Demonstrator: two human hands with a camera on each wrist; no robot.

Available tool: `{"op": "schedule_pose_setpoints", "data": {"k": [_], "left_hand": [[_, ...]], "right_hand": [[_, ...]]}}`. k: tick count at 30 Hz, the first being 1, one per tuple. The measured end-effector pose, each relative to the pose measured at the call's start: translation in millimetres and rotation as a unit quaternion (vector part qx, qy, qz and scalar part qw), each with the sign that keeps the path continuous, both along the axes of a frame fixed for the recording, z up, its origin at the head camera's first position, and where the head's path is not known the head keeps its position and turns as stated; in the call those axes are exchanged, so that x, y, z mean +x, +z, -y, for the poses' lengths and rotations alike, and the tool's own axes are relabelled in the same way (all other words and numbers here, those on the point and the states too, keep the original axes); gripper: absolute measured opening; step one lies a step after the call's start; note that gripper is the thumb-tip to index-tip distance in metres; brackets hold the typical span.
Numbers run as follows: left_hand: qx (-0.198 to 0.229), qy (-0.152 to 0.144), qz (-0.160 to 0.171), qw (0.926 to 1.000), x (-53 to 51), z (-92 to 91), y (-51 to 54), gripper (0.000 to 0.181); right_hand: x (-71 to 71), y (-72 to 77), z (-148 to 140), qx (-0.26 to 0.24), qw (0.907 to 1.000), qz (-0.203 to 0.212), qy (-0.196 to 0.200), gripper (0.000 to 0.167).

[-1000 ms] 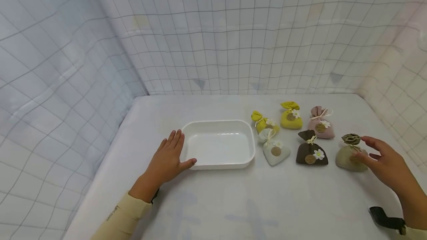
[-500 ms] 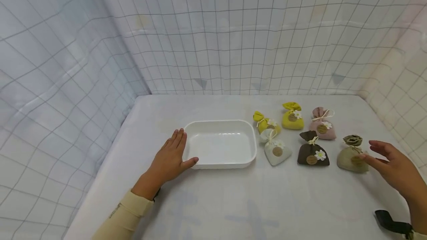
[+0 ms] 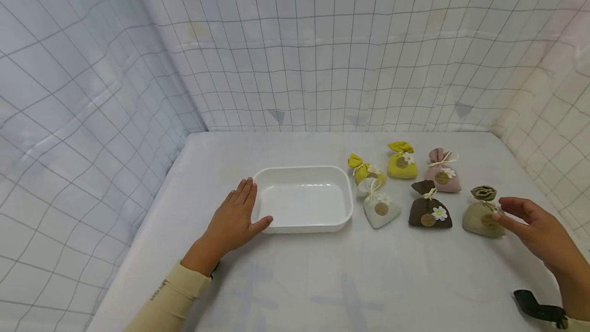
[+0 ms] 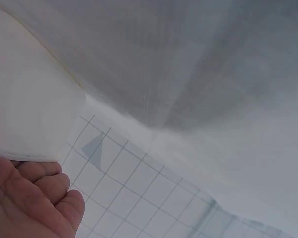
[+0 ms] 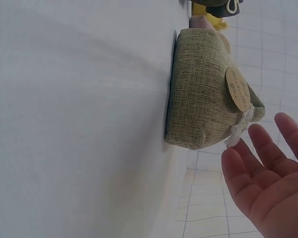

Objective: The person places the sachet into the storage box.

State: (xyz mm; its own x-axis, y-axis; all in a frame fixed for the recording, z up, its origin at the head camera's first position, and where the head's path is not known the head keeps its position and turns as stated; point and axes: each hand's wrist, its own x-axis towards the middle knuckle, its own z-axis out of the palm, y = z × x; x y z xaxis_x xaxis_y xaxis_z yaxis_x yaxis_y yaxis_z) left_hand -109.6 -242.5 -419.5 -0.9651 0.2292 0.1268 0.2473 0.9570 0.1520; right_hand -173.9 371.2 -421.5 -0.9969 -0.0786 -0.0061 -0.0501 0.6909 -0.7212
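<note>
A small olive-green cloth drawstring pouch (image 3: 477, 218) stands upright at the right side of the table. My right hand (image 3: 541, 229) is at its right side, fingers loosely bent and thumb tip by the pouch's round tag. In the right wrist view, the fingertips of the right hand (image 5: 273, 183) are close to the white flower on the pouch (image 5: 198, 94); whether they touch it I cannot tell. My left hand (image 3: 230, 224) lies with straight fingers along the left end of a white rectangular tray (image 3: 301, 229). The left wrist view has that hand (image 4: 35, 198) against the tray's wall (image 4: 35, 109).
Between tray and right hand stand more pouches: dark brown (image 3: 426, 213), white (image 3: 378, 213), pink (image 3: 442, 178), and two yellow ones (image 3: 402, 168), each with a tag and flower. White grid-patterned cloth (image 3: 322, 65) hangs behind and along both sides.
My right hand has come down slightly from the olive pouch's tied neck, and the pouch's flower now shows beside the fingers. The left hand and tray have stayed in place.
</note>
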Motion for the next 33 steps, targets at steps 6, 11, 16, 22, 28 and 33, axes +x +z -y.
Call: {"op": "schedule_pose_setpoints", "data": {"k": [6, 11, 16, 22, 28, 33], "left_hand": [[0.004, -0.001, 0.002, 1.0, 0.1, 0.2, -0.9, 0.096], [0.009, 0.001, 0.002, 1.0, 0.7, 0.5, -1.4, 0.096], [0.006, 0.003, 0.009, 0.9999, 0.0, 0.2, -1.9, 0.095], [0.006, 0.001, 0.002, 1.0, -0.4, 0.3, -2.3, 0.094], [0.008, 0.001, -0.002, 1.0, -0.2, -0.1, -2.4, 0.094], [0.009, 0.001, -0.001, 1.0, -0.2, 0.3, -2.3, 0.095]], "right_hand": [[-2.4, -1.2, -2, -0.003, 1.0, 0.003, -0.008, 0.069], [-5.8, -3.3, -6, -0.004, 0.9998, 0.019, -0.011, 0.07], [-7.0, -6.0, -9, -0.007, 0.999, 0.042, -0.014, 0.072], [-7.2, -7.5, -10, -0.012, 0.9984, 0.053, -0.017, 0.073], [-7.9, -8.8, -11, -0.002, 0.9982, 0.059, -0.014, 0.072], [-9.4, -9.5, -13, 0.003, 0.9981, 0.061, -0.004, 0.071]]}}
